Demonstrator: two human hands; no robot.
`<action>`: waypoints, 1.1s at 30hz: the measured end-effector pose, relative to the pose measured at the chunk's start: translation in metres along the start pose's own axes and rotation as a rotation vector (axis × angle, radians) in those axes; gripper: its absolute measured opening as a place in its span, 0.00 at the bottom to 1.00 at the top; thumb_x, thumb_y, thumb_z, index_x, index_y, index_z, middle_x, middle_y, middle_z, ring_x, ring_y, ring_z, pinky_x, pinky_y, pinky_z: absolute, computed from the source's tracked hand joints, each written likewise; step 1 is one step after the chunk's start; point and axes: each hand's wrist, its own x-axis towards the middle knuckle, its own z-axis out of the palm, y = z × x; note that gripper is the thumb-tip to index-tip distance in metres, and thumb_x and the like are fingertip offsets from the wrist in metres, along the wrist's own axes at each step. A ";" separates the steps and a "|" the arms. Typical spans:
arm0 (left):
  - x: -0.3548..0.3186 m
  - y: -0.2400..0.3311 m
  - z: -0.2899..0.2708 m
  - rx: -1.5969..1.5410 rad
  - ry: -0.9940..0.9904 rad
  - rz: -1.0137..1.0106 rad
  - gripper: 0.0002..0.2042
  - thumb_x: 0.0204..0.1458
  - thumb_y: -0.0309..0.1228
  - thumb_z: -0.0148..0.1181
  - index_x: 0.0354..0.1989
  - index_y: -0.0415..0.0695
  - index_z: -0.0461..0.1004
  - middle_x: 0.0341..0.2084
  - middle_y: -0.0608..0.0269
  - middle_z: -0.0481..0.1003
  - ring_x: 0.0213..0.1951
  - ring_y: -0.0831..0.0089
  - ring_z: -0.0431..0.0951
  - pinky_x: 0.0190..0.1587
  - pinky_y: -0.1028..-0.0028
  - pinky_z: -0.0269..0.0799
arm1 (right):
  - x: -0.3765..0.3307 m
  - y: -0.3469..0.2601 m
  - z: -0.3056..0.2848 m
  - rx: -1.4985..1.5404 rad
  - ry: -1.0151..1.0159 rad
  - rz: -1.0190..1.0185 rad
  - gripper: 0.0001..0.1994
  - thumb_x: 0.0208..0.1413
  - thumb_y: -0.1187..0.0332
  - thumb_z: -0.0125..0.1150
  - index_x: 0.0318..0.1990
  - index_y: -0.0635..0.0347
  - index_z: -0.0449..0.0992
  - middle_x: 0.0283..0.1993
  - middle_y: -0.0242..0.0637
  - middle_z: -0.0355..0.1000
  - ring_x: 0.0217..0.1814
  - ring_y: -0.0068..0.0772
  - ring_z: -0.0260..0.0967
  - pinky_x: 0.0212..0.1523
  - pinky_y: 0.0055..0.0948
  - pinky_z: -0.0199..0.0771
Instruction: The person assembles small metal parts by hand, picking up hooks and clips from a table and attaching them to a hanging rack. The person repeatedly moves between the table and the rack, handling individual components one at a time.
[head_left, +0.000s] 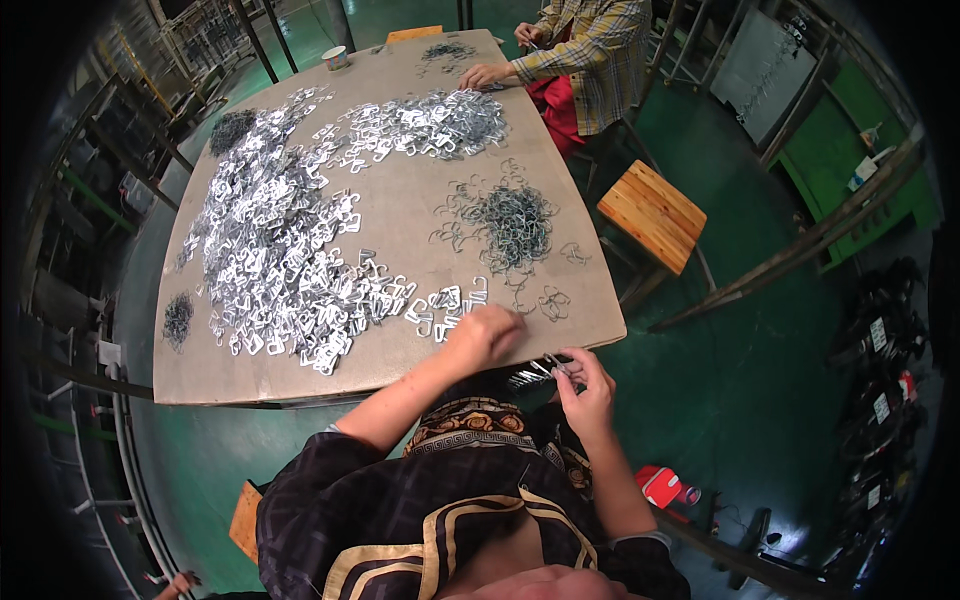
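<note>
My left hand [482,332] rests on the near edge of the brown table [400,215], fingers curled over small shiny metal clips [447,300]. My right hand [585,382] hangs just off the table edge and pinches a bunch of metal pieces [535,372]. A wide heap of flat silvery clips [275,250] covers the table's left half. A tangle of dark wire loops [512,222] lies in front of my hands, with several loose loops [553,302] near the edge.
Across the table another person in a plaid shirt [590,55] works with a hand on a second clip pile [435,120]. A paper cup [337,57] stands at the far corner. A wooden stool [652,212] stands to the right on the green floor.
</note>
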 end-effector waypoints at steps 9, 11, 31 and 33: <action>0.050 -0.102 -0.012 0.687 -0.186 -0.049 0.06 0.45 0.26 0.51 0.26 0.40 0.76 0.28 0.56 0.75 0.38 0.60 0.75 0.40 0.65 0.73 | -0.003 0.000 -0.002 0.053 0.034 0.045 0.18 0.47 0.85 0.61 0.47 0.64 0.72 0.32 0.37 0.73 0.31 0.23 0.73 0.32 0.21 0.75; 0.055 -0.104 -0.010 0.703 -0.190 -0.035 0.06 0.46 0.26 0.51 0.28 0.40 0.75 0.30 0.56 0.74 0.39 0.59 0.75 0.41 0.65 0.73 | -0.004 0.003 -0.003 0.061 0.040 0.041 0.19 0.46 0.86 0.62 0.48 0.64 0.72 0.32 0.36 0.72 0.31 0.19 0.72 0.31 0.18 0.74; 0.058 -0.115 -0.025 0.582 -0.298 0.055 0.05 0.44 0.29 0.58 0.26 0.41 0.75 0.28 0.58 0.74 0.36 0.59 0.76 0.41 0.65 0.73 | -0.005 0.008 -0.001 0.124 0.093 0.091 0.17 0.48 0.84 0.63 0.47 0.66 0.71 0.31 0.34 0.74 0.31 0.16 0.72 0.30 0.15 0.72; 0.056 -0.109 -0.024 0.666 -0.308 0.061 0.05 0.43 0.28 0.58 0.26 0.41 0.75 0.27 0.58 0.74 0.35 0.59 0.76 0.41 0.65 0.73 | -0.005 0.009 0.000 0.124 0.091 0.087 0.17 0.48 0.84 0.63 0.47 0.66 0.71 0.31 0.35 0.74 0.31 0.17 0.72 0.30 0.16 0.72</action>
